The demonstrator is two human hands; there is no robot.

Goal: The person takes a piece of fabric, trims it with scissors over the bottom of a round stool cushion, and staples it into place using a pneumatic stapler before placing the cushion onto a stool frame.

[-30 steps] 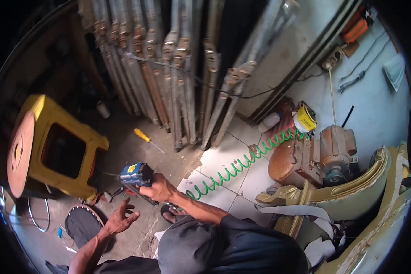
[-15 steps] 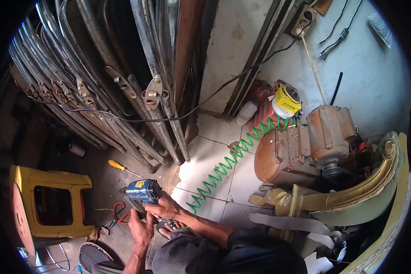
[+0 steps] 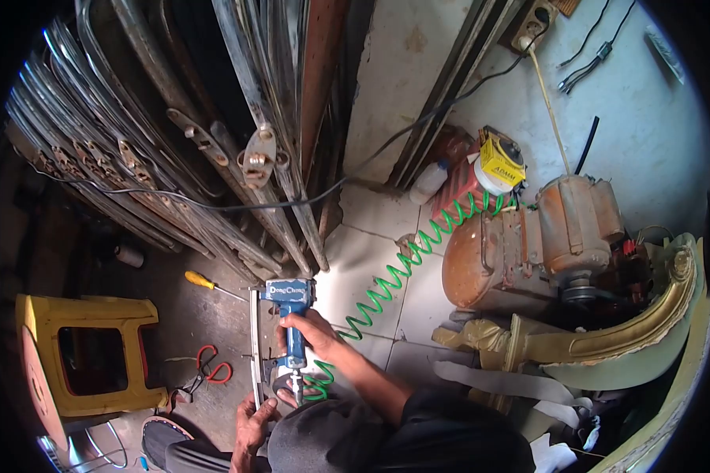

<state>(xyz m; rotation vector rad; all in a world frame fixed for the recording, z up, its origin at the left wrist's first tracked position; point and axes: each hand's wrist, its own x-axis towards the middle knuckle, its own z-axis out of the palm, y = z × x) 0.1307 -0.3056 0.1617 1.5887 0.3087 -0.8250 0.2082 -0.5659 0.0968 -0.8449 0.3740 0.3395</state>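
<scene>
My right hand (image 3: 312, 333) is wrapped round the grip of a blue pneumatic staple gun (image 3: 289, 293) marked "DongCheng". Its head points up and to the left. A long silver magazine rail (image 3: 255, 339) runs down along the gun's left side. At the rail's lower end, my left hand (image 3: 252, 422) is closed with thumb and fingers on it. A green coiled air hose (image 3: 377, 303) meets the fitting under the grip and stretches up to the compressor.
Red-handled scissors (image 3: 213, 366) and a yellow screwdriver (image 3: 201, 279) lie on the floor. A yellow stool (image 3: 35, 347) is on its side at left. Metal frames (image 3: 158, 158) lean above. At right are a rusty compressor (image 3: 477, 272) and a gold curved furniture part (image 3: 623, 335).
The staple gun has turned so its side faces me, and it sits slightly right. My left hand has moved down to the lower end of the magazine rail, which now shows at full length.
</scene>
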